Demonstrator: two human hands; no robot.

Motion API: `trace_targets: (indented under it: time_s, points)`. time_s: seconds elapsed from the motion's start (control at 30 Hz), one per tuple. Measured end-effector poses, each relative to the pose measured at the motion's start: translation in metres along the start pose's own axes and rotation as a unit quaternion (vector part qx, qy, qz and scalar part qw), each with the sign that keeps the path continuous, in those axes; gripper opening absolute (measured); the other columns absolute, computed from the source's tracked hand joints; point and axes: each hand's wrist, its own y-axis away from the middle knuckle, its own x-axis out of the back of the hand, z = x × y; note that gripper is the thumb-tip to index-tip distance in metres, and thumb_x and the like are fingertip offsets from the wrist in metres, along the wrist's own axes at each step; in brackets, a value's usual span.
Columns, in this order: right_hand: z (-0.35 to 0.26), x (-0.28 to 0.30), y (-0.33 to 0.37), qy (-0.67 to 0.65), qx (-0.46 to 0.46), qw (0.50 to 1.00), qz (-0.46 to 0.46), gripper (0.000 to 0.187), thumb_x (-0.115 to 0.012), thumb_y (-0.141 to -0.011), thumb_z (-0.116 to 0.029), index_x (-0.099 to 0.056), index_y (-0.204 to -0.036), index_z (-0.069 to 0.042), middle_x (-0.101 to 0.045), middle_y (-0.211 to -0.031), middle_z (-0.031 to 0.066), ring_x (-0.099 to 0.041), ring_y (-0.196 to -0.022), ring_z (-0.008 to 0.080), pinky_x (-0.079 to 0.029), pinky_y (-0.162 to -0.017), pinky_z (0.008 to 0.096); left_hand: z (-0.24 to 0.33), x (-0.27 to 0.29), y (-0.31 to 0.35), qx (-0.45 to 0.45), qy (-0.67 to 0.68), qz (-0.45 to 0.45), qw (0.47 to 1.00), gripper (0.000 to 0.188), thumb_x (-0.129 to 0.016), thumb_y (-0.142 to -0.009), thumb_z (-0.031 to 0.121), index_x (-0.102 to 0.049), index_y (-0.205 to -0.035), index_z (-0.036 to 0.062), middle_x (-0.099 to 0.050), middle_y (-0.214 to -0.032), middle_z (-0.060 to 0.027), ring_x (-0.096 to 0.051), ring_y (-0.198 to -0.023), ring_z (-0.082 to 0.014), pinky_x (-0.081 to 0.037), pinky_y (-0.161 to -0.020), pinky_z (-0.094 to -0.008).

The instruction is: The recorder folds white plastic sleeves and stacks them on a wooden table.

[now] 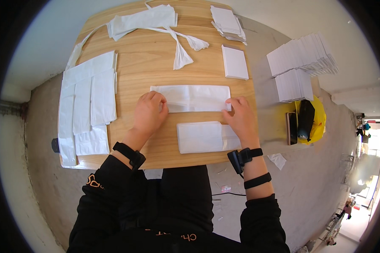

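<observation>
A flat, folded white strip of thin, plastic-like sheet (190, 98) lies crosswise on the wooden table in front of me. At its left end, my left hand (151, 111) pinches the edge with curled fingers. The opposite end is between the thumb and forefinger of my right hand (241, 116). Just below the strip, nearer to me, is a white folded stack (200, 137) with a lighter band on its right part, partly behind my right wrist. Both wrists wear black straps with small devices.
Overlapping white folded sheets (88, 101) cover the left of the wooden table (135, 63). A tied white bundle (143, 21) lies at the back. White card stacks (235, 62) sit at the right edge. Beyond, a grey surface holds more white stacks (299, 55), a phone (291, 128) and a yellow bag (318, 120).
</observation>
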Motion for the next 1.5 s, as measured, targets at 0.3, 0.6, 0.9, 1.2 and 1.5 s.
trace_targets:
  time_s: [0.3, 0.6, 0.9, 1.2, 1.5]
  points:
    - [0.001, -0.016, -0.002, -0.075, -0.08, 0.992, 0.066, 0.014, -0.066, -0.08, -0.007, -0.066, -0.094, -0.007, -0.057, -0.097, 0.0075, -0.061, -0.081, 0.0246, -0.05, -0.072, 0.0354, 0.001, 0.005, 0.001, 0.009, 0.016, -0.004, 1.0, 0.007, -0.063, -0.076, 0.006, -0.059, -0.081, 0.0058, -0.061, -0.085, -0.0104, -0.058, -0.085, -0.0332, -0.046, -0.082, -0.0424]
    - [-0.018, -0.014, 0.0, -0.246, -0.117, 0.948, 0.165, 0.012, -0.063, -0.084, -0.003, -0.066, -0.095, -0.005, -0.061, -0.086, 0.0088, -0.061, -0.072, 0.0201, -0.049, -0.065, 0.0298, 0.017, 0.031, 0.015, -0.055, -0.018, 0.041, 0.997, 0.011, -0.063, -0.076, 0.002, -0.057, -0.085, 0.0067, -0.062, -0.091, -0.0065, -0.059, -0.093, -0.0269, -0.039, -0.103, -0.0492]
    - [-0.046, -0.024, 0.009, -0.085, -0.009, 0.966, 0.243, 0.011, -0.064, -0.084, -0.004, -0.065, -0.095, -0.005, -0.06, -0.084, 0.0084, -0.058, -0.079, 0.0221, -0.047, -0.071, 0.0315, 0.012, 0.039, 0.041, -0.02, -0.06, 0.061, 0.996, 0.012, -0.063, -0.078, 0.001, -0.057, -0.086, 0.0074, -0.063, -0.095, -0.0064, -0.06, -0.095, -0.0273, -0.035, -0.106, -0.0503]
    - [-0.076, -0.001, 0.001, -0.256, -0.094, 0.934, 0.229, 0.012, -0.062, -0.084, 0.001, -0.065, -0.095, -0.004, -0.058, -0.084, 0.0059, -0.054, -0.07, 0.0149, -0.046, -0.065, 0.0267, 0.02, 0.07, 0.024, -0.028, -0.058, 0.089, 0.994, 0.013, -0.063, -0.077, 0.0, -0.058, -0.087, 0.0072, -0.064, -0.095, -0.0068, -0.061, -0.094, -0.0267, -0.034, -0.108, -0.0487]
    - [-0.106, -0.014, 0.074, -0.307, -0.124, 0.923, 0.197, 0.016, -0.061, -0.079, 0.007, -0.064, -0.092, -0.002, -0.057, -0.084, 0.0054, -0.053, -0.066, 0.0112, -0.045, -0.061, 0.0237, 0.022, 0.09, 0.099, 0.01, -0.076, 0.02, 0.997, 0.012, -0.062, -0.076, 0.0, -0.057, -0.084, 0.0067, -0.062, -0.091, -0.0061, -0.061, -0.092, -0.0268, -0.032, -0.108, -0.0517]
